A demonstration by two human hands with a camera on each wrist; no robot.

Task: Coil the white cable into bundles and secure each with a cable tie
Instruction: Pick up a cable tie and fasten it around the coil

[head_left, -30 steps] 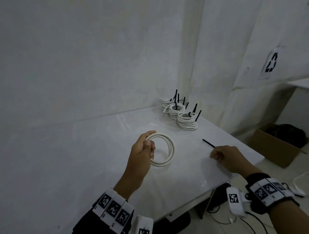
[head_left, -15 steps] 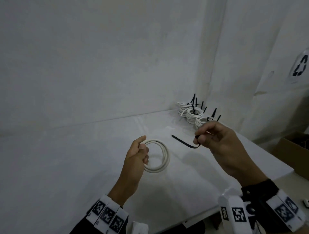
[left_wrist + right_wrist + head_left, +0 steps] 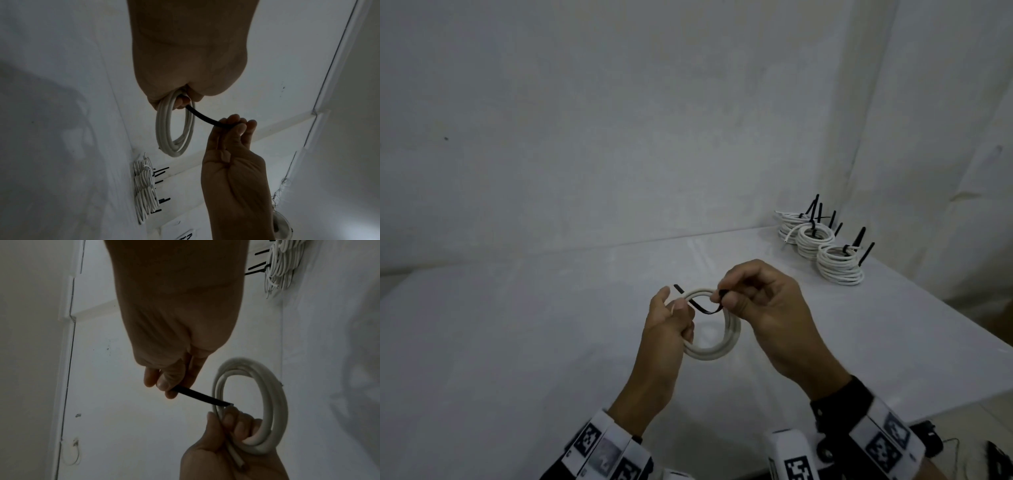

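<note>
Right hand [image 3: 760, 308] has carried the thin black plastic cable tie [image 3: 700, 307] over to the round white cable coil [image 3: 717, 342], pinching its end to thread through while left hand [image 3: 671, 322] clamps the loops together above the white tabletop [image 3: 517, 342].

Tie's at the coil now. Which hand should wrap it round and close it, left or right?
Right, probably. The right hand already pinches one end of the black cable tie; the left hand grips the white cable coil and has to keep its loops together.
</note>
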